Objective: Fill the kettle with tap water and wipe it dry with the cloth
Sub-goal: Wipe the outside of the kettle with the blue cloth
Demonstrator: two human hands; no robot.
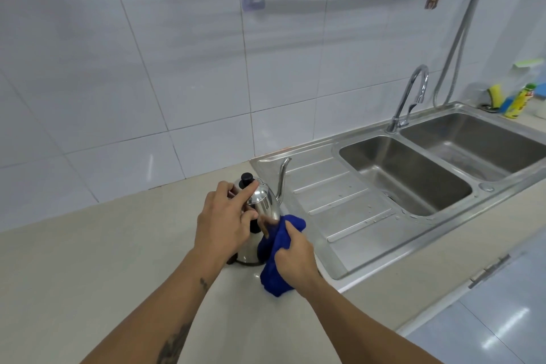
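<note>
Kettle stands upright on the beige counter, just left of the sink's drainboard, gooseneck spout pointing toward the sink. My left hand is on its top: index finger laid across the lid next to the black knob, thumb against the steel side, remaining fingers hidden behind the body. My right hand has its fingers clenched around the bunched blue cloth, pressing it against the kettle's lower right side. Tap stands between the two basins; water droplets on the drainboard.
</note>
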